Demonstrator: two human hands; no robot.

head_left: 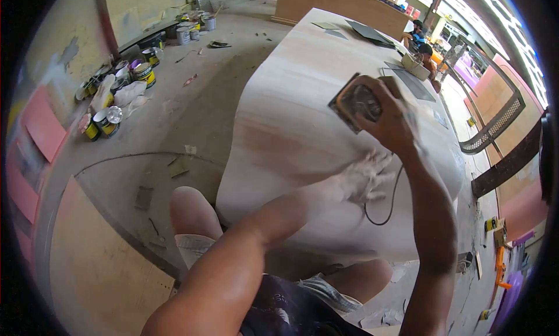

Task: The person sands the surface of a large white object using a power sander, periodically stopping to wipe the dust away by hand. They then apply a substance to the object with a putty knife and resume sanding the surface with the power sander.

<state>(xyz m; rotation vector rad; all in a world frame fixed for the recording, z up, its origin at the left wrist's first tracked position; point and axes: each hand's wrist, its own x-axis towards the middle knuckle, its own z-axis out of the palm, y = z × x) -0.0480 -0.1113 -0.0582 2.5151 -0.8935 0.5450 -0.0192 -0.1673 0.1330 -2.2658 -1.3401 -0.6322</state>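
My right hand [391, 112] is wrapped round an electric palm sander [360, 103], held up over a large curved panel [279, 115] with the sander's flat square pad tilted to the left. A dark power cord [391, 205] loops down below that hand and over the panel. Dusty and slightly blurred, my left hand [368, 177] lies palm down over the panel's near part, its fingers spread. Whitish and brownish sanding patches mark the panel's surface.
Sandpaper sheets [414, 84] and a dark sheet [370, 34] lie on the panel's far end, near a beige container [414, 67]. Paint cans [144, 74] stand along the left wall. A wooden board [99, 266] is at lower left. Two people [428, 53] sit beyond the panel.
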